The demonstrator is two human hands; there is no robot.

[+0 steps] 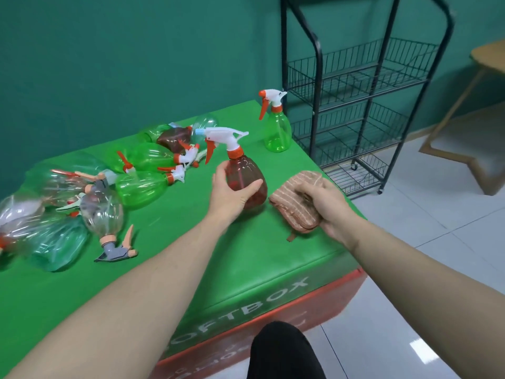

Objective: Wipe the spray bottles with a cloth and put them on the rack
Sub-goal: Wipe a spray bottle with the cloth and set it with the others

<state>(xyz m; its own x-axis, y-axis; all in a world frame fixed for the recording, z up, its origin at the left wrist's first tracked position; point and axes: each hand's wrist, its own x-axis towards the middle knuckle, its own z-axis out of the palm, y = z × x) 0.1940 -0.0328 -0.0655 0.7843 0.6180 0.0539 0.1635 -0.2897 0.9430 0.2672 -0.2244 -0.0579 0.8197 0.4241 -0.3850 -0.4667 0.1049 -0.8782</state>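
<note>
Nearest the camera: a dark, rounded shape (284, 351) at the bottom edge, probably the person's knee. Both bare forearms reach forward over the counter (246, 258), a padded block with a smooth green top and a red side panel bearing pale block letters.

Right hand (325, 209): fingers curled and clamped on a bunched cloth (296, 203), a soft, ribbed terry fabric in brown with pale stripes. The cloth rests on the counter near its right edge.

Left hand (232, 191): fingers and thumb wrapped round the belly of the brown spray bottle (252, 170). This bottle is translucent reddish-brown plastic, bulbous in shape, upright on the counter just left of the cloth. It carries an orange collar, white trigger head, orange lever and pale blue nozzle tip.

Left of the hands: a loose pile of spray bottles (109, 187) lying on their sides, touching and overlapping. Clear, teal and bright green ribbed plastic bodies; one brown body at the far end. Trigger heads vary: white with orange, grey with peach.

Further back, near the counter's far right corner: a green spray bottle (277, 129), upright, slimmer, translucent, with white and orange head.

Beyond the counter: a black wire rack (355, 105) on castors, with mesh basket shelves, standing on glossy pale floor tiles against a green wall.
</note>
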